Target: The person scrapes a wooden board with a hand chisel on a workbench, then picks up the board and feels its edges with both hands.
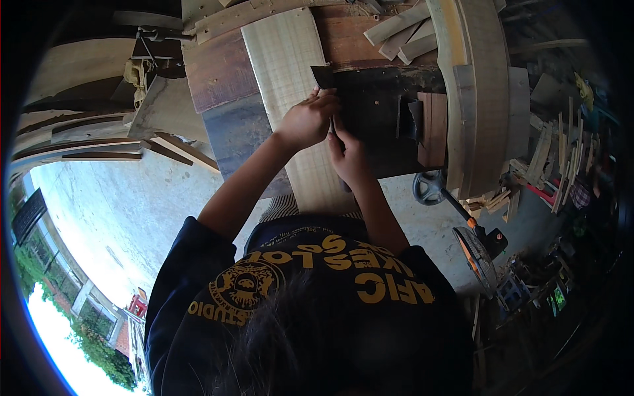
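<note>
A long pale board (281, 59) lies lengthwise on a dark worktop (231, 145), its near end reaching my body. Over the board's right edge, the closed fingers of my left hand (310, 119) grip a dark, thin flat piece (322, 75); whether it is paper or metal I cannot tell. Just below, my right hand (347, 152) is closed at that same edge, touching my left fingers; what it grips is partly hidden. A reddish wood block (432, 129) and a small dark curved piece (409, 119) sit to the right.
Short offcuts (409, 39) lie at the back. Planks (492, 112) run along the right side, with a handwheel (428, 188), a fan (474, 261) and wood scraps (541, 158) beyond. More boards (86, 132) are stacked left. A bright opening (53, 336) shows at lower left.
</note>
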Action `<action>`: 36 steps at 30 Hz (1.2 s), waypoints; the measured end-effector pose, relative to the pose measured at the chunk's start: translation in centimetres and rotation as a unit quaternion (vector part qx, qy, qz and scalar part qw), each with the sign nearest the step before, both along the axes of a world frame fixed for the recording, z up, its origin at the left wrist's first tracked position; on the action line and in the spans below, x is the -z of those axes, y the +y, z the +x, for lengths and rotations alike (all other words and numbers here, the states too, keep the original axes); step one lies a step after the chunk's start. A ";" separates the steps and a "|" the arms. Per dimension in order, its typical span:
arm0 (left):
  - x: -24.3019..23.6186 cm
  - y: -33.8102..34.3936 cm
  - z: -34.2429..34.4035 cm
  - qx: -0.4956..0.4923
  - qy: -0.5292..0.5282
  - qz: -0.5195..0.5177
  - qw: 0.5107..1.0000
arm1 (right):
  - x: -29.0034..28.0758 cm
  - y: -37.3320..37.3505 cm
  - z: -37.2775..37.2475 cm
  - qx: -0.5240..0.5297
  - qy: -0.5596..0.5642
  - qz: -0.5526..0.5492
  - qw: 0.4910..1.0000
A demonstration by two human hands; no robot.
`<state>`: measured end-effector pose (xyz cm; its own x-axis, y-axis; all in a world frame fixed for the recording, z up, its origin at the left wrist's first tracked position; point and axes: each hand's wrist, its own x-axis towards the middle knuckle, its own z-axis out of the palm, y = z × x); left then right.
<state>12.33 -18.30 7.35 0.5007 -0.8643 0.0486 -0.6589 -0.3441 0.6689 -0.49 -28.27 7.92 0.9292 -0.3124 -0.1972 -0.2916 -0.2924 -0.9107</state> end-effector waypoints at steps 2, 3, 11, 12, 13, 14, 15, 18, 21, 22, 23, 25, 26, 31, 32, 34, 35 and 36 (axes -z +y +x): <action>-0.1 0.1 0.1 0.013 -0.014 0.000 1.000 | 0.1 -0.1 0.1 0.005 0.026 0.022 0.999; -0.2 0.1 0.0 0.027 -0.027 -0.001 0.999 | 0.1 0.0 -0.2 0.013 -0.013 0.005 1.000; 0.1 -0.4 -0.4 -0.005 -0.056 0.006 0.998 | 0.2 -0.3 1.2 0.015 -0.032 -0.061 0.998; 0.4 -0.8 0.9 -0.015 -0.061 0.000 0.998 | 0.1 -0.5 2.3 0.013 -0.030 -0.060 0.998; 0.4 -1.2 2.1 -0.025 -0.052 -0.009 0.998 | 0.1 -0.7 3.7 0.014 -0.014 -0.057 0.998; 0.9 -1.1 2.4 -0.013 -0.062 -0.002 0.998 | 0.1 -0.8 4.5 0.015 0.001 -0.054 0.998; 1.1 -1.0 2.4 -0.002 -0.073 0.006 0.997 | -0.3 -0.6 4.0 0.012 0.000 -0.053 0.999; 0.9 -0.4 -0.1 0.029 -0.045 0.013 0.998 | -0.2 -0.2 0.7 0.010 0.020 -0.056 0.998; 0.9 0.8 -2.2 0.035 -0.044 0.001 0.998 | 0.4 0.3 -1.1 0.000 -0.018 -0.092 0.996; 0.7 0.7 -2.0 0.034 -0.043 0.001 0.999 | 0.4 0.4 -0.6 -0.001 -0.015 -0.088 0.996; 0.5 0.4 -1.4 0.008 -0.047 0.007 0.999 | 0.2 0.5 0.0 -0.002 -0.011 -0.085 0.996; 0.4 -0.6 0.9 -0.030 -0.073 0.017 0.997 | 0.7 -0.3 3.7 0.007 -0.049 -0.082 0.995; 0.5 -1.2 2.7 -0.036 -0.082 0.019 0.996 | 0.9 -0.6 5.4 0.006 -0.055 -0.088 0.995; 1.0 -1.9 5.5 -0.039 -0.084 0.015 0.996 | 0.3 -1.0 7.9 -0.007 -0.012 -0.100 0.995; 1.0 -1.9 4.8 -0.045 -0.083 0.011 0.996 | 0.4 -1.1 7.5 -0.009 -0.014 -0.102 0.995; 1.4 -1.5 3.2 -0.049 -0.081 0.010 0.995 | 0.3 -0.8 5.4 -0.012 -0.012 -0.099 0.995; 1.3 -1.4 2.2 -0.044 -0.076 0.009 0.996 | 0.3 -0.8 4.7 -0.013 -0.009 -0.096 0.995; 1.3 -1.2 1.5 -0.042 -0.076 0.007 0.996 | 0.5 -0.9 4.6 -0.013 -0.010 -0.098 0.995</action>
<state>13.83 -19.49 6.07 0.5590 -0.8207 0.1180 -0.7204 -0.4102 0.5592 4.10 -29.17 7.42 0.9405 -0.3193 -0.1164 -0.2642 -0.4715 -0.8414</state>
